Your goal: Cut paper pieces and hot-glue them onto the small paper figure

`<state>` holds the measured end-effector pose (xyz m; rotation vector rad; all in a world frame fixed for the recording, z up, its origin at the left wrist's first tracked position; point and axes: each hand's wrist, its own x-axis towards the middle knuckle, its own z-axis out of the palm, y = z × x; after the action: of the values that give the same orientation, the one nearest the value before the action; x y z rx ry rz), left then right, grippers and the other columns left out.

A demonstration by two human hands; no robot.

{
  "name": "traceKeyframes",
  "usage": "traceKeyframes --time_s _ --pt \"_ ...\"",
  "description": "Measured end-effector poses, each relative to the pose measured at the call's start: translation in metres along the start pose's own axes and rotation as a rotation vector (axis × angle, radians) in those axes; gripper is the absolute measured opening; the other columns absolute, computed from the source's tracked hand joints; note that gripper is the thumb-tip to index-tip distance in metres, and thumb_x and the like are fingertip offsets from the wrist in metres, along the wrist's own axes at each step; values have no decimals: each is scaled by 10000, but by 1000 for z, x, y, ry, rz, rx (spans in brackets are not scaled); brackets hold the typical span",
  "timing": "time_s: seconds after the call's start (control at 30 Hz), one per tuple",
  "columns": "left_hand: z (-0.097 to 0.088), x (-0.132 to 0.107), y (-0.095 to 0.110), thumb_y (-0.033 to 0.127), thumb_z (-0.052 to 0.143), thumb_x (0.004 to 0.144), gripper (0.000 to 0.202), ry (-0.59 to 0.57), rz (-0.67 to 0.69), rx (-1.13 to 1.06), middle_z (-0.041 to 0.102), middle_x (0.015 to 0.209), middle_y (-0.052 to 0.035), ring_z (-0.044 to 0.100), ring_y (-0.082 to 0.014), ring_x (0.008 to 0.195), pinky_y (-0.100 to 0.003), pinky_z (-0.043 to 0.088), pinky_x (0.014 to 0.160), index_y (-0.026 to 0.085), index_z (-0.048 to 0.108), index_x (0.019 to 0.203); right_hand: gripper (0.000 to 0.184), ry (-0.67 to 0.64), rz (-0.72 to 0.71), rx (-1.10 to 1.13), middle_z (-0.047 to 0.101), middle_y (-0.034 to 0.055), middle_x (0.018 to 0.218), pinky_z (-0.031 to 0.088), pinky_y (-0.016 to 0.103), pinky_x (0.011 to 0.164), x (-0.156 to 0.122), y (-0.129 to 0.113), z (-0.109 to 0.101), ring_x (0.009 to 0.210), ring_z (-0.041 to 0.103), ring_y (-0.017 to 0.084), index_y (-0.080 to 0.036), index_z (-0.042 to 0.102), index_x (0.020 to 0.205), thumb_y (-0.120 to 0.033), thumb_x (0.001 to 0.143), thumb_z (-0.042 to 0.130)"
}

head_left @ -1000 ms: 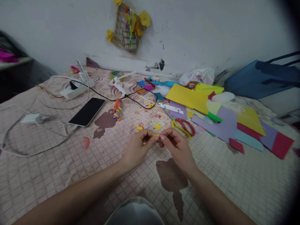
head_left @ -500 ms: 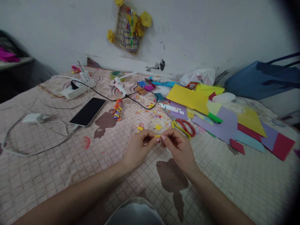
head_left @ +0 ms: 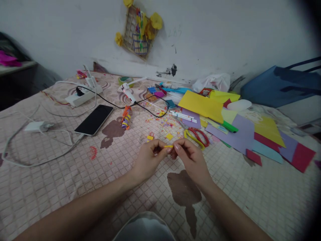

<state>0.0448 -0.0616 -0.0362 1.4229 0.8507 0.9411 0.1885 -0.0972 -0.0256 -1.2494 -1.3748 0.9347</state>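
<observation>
My left hand (head_left: 148, 159) and my right hand (head_left: 191, 160) meet at their fingertips over the quilted pink cover (head_left: 75, 174). Both pinch a thin yellow paper strip (head_left: 169, 146) between thumb and forefinger, the other fingers curled in. Small yellow paper scraps (head_left: 169, 136) lie just beyond the fingers. Red and yellow scissors (head_left: 198, 135) lie a little to the right of my right hand.
A black phone (head_left: 94, 119) on a white cable lies at left, with a power strip (head_left: 81, 96) and a glue gun (head_left: 126, 91) behind. Coloured paper sheets (head_left: 240, 132) spread at right, a blue bag (head_left: 281, 83) behind them. White sticks (head_left: 183, 115) and a rolled paper piece (head_left: 125, 117) lie mid-cover.
Almost nothing has moved. My fingertips have shifted slightly on the yellow strip, and the view has drifted a little.
</observation>
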Motion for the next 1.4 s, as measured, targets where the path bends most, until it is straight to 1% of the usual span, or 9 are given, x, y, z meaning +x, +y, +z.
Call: traceKeyframes --time_s 0.07,0.3,0.47,0.6,0.8,1.0,1.2,1.3,1.4 --pt "1 0 0 272 606 775 161 -2 -8 -13 625 702 -44 568 -137 663 -256 446 621 120 607 725 161 -8 1 -3 524 -16 647 431 235 567 0 0 -1 589 512 106 -173 556 779 -267 883 477" --pt "0 0 -1 237 634 748 133 31 -7 -7 595 652 -16 530 -107 620 -227 424 590 121 605 691 112 -25 1 -43 531 -13 675 415 237 561 0 2 -3 610 496 111 -175 562 763 -264 831 561" --pt "-2 0 -2 267 636 751 150 24 1 14 599 670 -19 534 -112 630 -230 427 589 126 605 711 144 -22 -5 -48 498 -24 632 399 230 529 0 1 -3 575 472 105 -179 535 736 -264 851 527" --pt "-2 -1 -1 296 584 794 180 6 17 51 606 693 -29 538 -120 649 -234 432 596 128 612 736 152 -10 -7 -58 492 -23 633 405 231 536 0 1 -2 579 475 107 -182 522 739 -274 860 514" --pt "-2 0 2 269 561 807 164 12 25 84 615 708 -36 541 -124 657 -237 432 606 126 612 743 229 -26 2 -26 511 -12 641 425 251 569 1 3 -2 587 497 116 -188 518 749 -323 908 421" --pt "-2 0 3 256 583 790 150 17 12 104 611 689 -32 546 -126 654 -239 437 610 125 616 727 145 0 -9 -91 528 -4 682 413 251 564 1 5 -3 613 495 120 -179 544 750 -298 831 560" --pt "-1 0 4 269 603 778 159 16 9 74 613 686 -30 544 -119 649 -228 432 600 119 622 726 127 24 -44 -115 528 -8 676 409 246 563 0 4 -2 615 493 118 -180 545 748 -264 842 538" --pt "-2 1 3 271 616 766 158 24 4 51 607 679 -25 543 -117 640 -226 435 595 121 611 717 134 32 -61 -138 536 -4 682 415 248 569 0 4 -2 625 502 123 -181 549 748 -277 841 539" --pt "-4 1 1 273 603 776 153 22 25 72 610 692 -26 550 -122 652 -235 444 608 129 607 724 165 10 -28 -134 533 -8 658 423 250 562 0 5 -2 601 510 124 -185 548 756 -313 856 516"
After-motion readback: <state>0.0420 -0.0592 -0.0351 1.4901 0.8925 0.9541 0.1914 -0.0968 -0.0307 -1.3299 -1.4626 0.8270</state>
